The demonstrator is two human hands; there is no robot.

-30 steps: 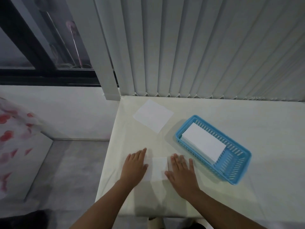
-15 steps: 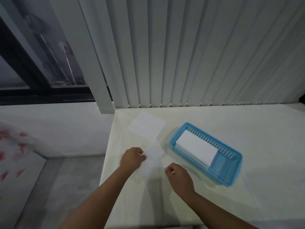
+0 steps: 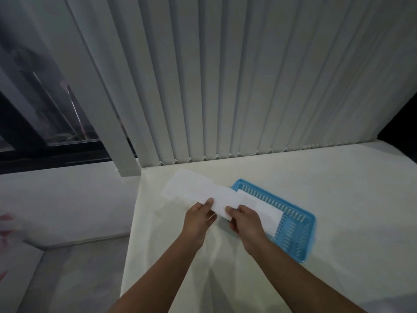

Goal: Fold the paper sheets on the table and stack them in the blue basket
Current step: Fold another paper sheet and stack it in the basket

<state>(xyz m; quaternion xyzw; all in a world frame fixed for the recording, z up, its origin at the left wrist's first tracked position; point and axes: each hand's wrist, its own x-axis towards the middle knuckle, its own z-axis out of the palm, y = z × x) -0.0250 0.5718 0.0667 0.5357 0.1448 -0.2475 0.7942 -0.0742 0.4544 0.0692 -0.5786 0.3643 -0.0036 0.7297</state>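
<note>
**Risk of a skewed drop into the basket**

Danger lies in the folded sheet [image 3: 222, 199] springing open or landing crooked on the stack [image 3: 261, 208] inside the blue basket [image 3: 300, 236], given only a fingertip pinch. Held mid-frame above the counter [image 3: 293, 168], near edge pinched by left hand [image 3: 198, 219] and right hand [image 3: 246, 222]. Lying flat beyond, upper centre-left: one unfolded sheet [image 3: 182, 184].
</note>
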